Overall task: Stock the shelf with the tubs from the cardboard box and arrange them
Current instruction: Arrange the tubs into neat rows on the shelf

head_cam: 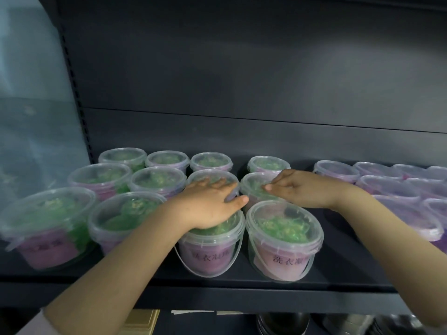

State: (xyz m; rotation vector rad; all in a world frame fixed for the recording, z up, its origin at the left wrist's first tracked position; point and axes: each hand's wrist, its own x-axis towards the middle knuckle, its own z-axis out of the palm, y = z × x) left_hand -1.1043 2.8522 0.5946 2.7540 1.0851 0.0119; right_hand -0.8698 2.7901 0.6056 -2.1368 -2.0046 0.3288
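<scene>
While left hand [208, 204] presses a tub [212, 247], right hand [302, 189] touches another.

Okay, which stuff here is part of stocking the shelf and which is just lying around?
Job: green-filled tubs, shelf, left hand, right hand.
Lying about: purple-filled tubs to the right, metal bowls below.

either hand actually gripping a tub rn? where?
Neither grips. Left hand lies flat on a front tub's lid; right hand rests fingers on a middle-row tub's lid.
</scene>
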